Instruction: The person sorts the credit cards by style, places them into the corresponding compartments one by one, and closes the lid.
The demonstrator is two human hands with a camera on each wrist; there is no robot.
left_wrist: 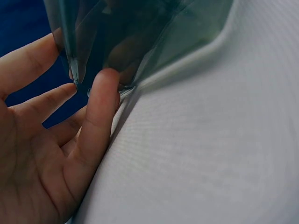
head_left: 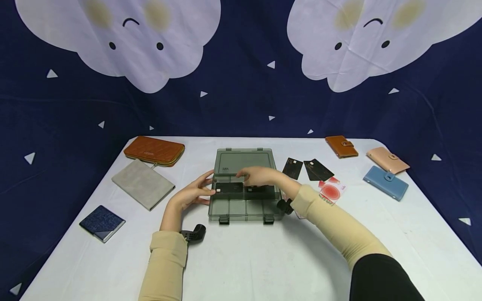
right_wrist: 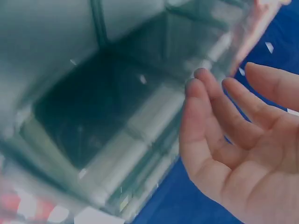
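The translucent storage box sits mid-desk, its two latches pointing to six o'clock. Inside, the first black card lies with its long axis from nine to three o'clock, chip end at nine; a second black card lies just beside it at three. Small lettering on the box's twelve-o'clock panel is too small to read. At nine o'clock the left hand touches the wall, fingers spread. The right hand reaches in from four o'clock, palm-down, fingers loosely bent, thumb and forefinger tips close together.
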